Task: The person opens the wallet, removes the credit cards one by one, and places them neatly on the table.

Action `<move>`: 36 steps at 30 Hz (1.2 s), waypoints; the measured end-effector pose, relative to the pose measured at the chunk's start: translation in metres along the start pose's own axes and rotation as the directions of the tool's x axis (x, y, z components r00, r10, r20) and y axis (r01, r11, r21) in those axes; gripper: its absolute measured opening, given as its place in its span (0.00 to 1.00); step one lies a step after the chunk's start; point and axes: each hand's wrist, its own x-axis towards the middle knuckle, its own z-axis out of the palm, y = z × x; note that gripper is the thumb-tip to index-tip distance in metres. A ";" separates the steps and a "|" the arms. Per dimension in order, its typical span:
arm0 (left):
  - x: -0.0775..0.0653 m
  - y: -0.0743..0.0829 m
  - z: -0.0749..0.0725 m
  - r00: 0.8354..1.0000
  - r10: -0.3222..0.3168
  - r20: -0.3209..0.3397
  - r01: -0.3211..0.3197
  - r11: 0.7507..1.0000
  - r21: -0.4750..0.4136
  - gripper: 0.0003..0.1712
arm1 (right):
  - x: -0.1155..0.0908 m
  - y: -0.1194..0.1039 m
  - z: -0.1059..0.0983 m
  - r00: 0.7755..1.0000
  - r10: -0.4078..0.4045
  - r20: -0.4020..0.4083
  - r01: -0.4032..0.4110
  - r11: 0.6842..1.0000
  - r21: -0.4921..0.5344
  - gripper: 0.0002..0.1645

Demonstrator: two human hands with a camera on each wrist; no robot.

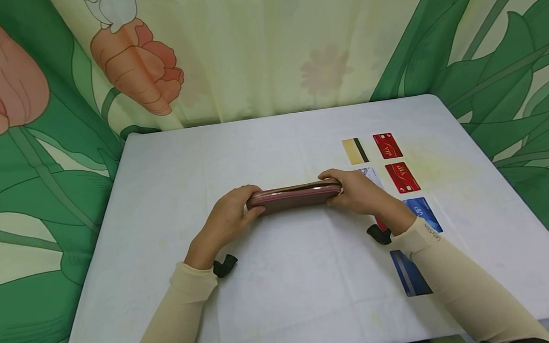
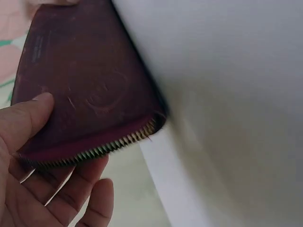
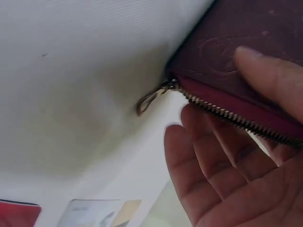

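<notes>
A dark maroon zip-around wallet (image 1: 294,200) is held on its long edge in the middle of the white table, its zipped side facing up. My left hand (image 1: 230,215) grips one end, thumb on the near face and fingers behind it. At the other end my right hand (image 1: 359,192) holds it the same way. Along the top, a narrow gap shows beside the gold zip teeth (image 3: 222,112). The metal zip pull (image 3: 147,100) dangles at the lower right corner in the right wrist view. An embossed round mark (image 2: 102,92) shows on the leather.
Right of the wallet lie several cards: a gold one (image 1: 351,152), two red ones (image 1: 387,146), a blue one (image 1: 425,214) and a dark blue one (image 1: 406,274). My right hand and arm partly cover a white card (image 1: 370,176) and another red card (image 1: 380,223). A patterned curtain (image 1: 249,53) hangs behind.
</notes>
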 end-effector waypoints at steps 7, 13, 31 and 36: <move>0.010 0.012 0.002 0.992 0.126 -0.002 -0.125 0.988 0.086 0.24 | 0.001 0.007 0.002 0.999 0.024 0.041 -0.023 0.999 -0.025 0.22; 0.010 0.011 0.007 0.973 0.227 -0.039 -0.222 0.970 0.097 0.29 | 0.001 0.014 0.003 0.998 0.024 0.054 -0.020 0.998 -0.065 0.22; 0.009 0.001 0.015 0.930 0.301 -0.210 -0.314 0.949 -0.029 0.23 | 0.011 0.015 0.010 0.981 0.156 0.113 -0.154 0.988 -0.031 0.19; 0.008 0.000 0.011 0.934 0.281 -0.222 -0.303 0.951 -0.070 0.24 | 0.009 0.018 0.007 0.986 0.133 0.100 -0.134 0.991 0.004 0.17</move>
